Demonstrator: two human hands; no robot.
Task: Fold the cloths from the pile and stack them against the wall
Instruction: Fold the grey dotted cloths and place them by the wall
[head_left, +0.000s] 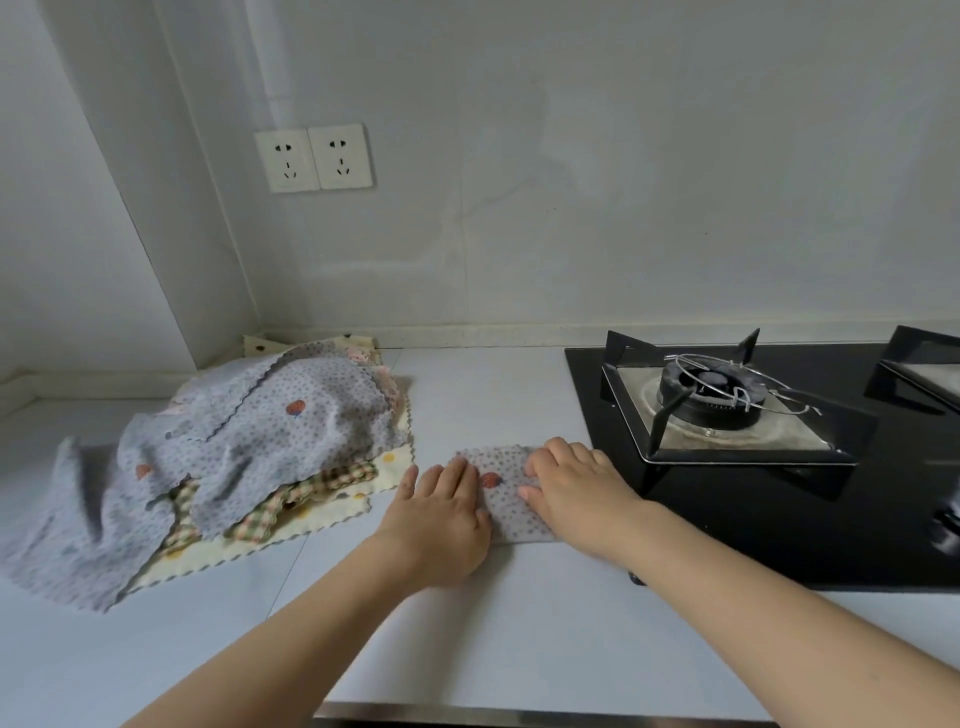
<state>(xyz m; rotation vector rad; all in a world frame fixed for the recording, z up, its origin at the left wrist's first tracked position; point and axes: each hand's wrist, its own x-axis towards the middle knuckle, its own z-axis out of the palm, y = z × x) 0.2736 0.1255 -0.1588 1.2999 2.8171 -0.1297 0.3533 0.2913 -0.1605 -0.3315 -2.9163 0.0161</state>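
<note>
Home kitchen, white countertop (519, 623), black gas hob (727, 410), wall sockets (314, 157)

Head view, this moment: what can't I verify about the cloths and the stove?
- Folded cloth: its side edges lie under the left hand and right hand, so the layer count is hidden.
- Pile: grey dotted cloths cover the lower ones, so no count.
- Stove: the right burner is cut by the frame edge, and a knob there is blurred.

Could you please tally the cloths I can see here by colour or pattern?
Grey dotted cloths: 3, one folded under both hands, two in the pile
Green checked cloth: 1
Cream dotted cloths: at least 1
Total: at least 5
</note>
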